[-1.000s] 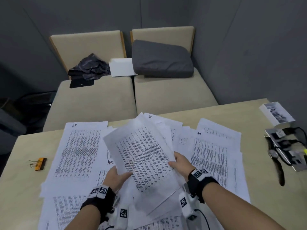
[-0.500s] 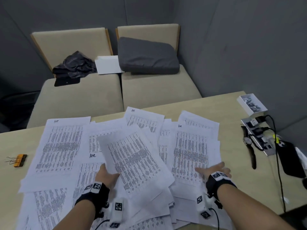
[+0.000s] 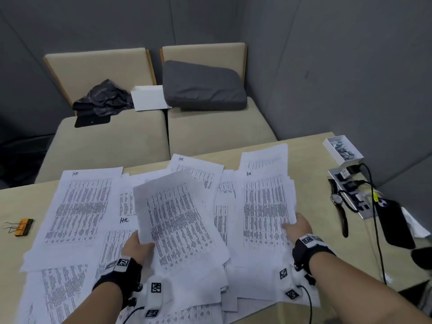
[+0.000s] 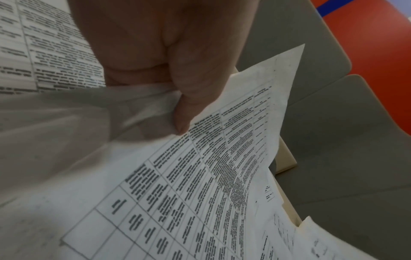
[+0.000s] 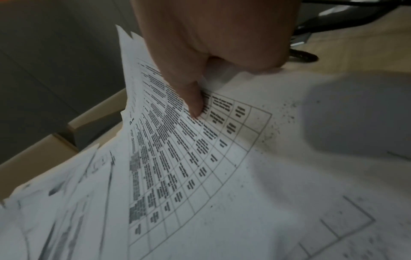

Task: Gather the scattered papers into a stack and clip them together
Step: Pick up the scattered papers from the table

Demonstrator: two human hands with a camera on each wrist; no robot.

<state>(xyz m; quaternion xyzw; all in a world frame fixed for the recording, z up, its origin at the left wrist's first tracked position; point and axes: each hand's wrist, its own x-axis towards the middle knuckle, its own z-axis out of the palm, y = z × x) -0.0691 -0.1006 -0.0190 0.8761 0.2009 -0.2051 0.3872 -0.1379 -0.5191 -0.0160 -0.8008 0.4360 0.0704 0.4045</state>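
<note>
Across the middle of the table [image 3: 311,146] I see the printed papers [image 3: 77,206] fanned out in overlapping layers, most with their long axis running away from me toward the far edge and their headings at that far end. One sheet [image 3: 177,220] is raised off the pile, tilted with its long axis leaning from near right to far left. My left hand [image 3: 138,247] pinches that sheet at its near left edge; the left wrist view shows the thumb [image 4: 189,105] pressed on top of the paper, the other fingers hidden under it. My right hand [image 3: 300,226] grips the right edge of another sheet [image 3: 264,206] on the right of the spread, thumb [image 5: 193,98] on the printed table, fingers curled beneath.

An orange binder clip [image 3: 22,226] lies alone on the table well to the left of the papers. To the right sit a small white box [image 3: 342,149], a power strip [image 3: 350,190] with cables, a wristwatch [image 3: 337,202] and a dark phone [image 3: 392,223]. Beyond the pale wood table stand two beige seats [image 3: 131,141] against grey walls, carrying a grey cushion [image 3: 203,86], a white box [image 3: 148,98] and a crumpled dark cloth [image 3: 102,98].
</note>
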